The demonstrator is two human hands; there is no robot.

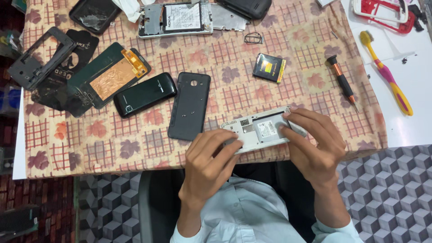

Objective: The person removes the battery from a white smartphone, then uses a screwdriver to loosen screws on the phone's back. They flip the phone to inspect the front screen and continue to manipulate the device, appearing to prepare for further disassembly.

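Observation:
I hold an opened white phone (258, 130) with its back cover off, above the near table edge. My left hand (208, 164) grips its left end, fingers curled over the lower corner. My right hand (312, 144) grips the right end, thumb pressing into the empty battery bay. A black back cover (189, 105) lies just left of the phone. A small black-and-yellow battery (269, 68) rests farther back on the cloth.
On the patterned cloth (67, 148) lie a black phone (145, 94), a screen panel with copper backing (108, 76), a black frame (40, 56), another opened phone (180, 19), and a screwdriver (343, 83). A yellow-pink toothbrush (388, 74) and a red frame (382, 11) lie right.

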